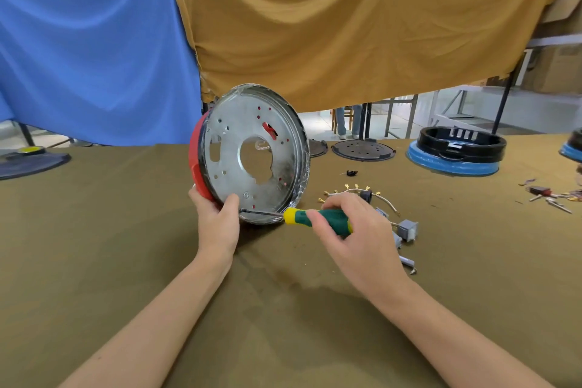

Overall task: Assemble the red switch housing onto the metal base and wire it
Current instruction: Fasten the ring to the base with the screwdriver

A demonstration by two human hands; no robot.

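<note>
Here, nearest the camera, the right hand (349, 227) is gripping the green-and-yellow screwdriver (318, 219), fingers curled round its handle. Its shaft is lying nearly level, pointing left along the lower rim of the metal base (252, 148), with the tip ending just beside the left thumb. The left hand (217, 217) is gripping that lower edge, holding the base upright on its rim on the olive table cloth (126, 230), the red switch housing (197, 164) sitting behind it. So the right hand is probably the one driving. Further off, to the right, wires with brass terminals (356, 190) are lying loose.
</note>
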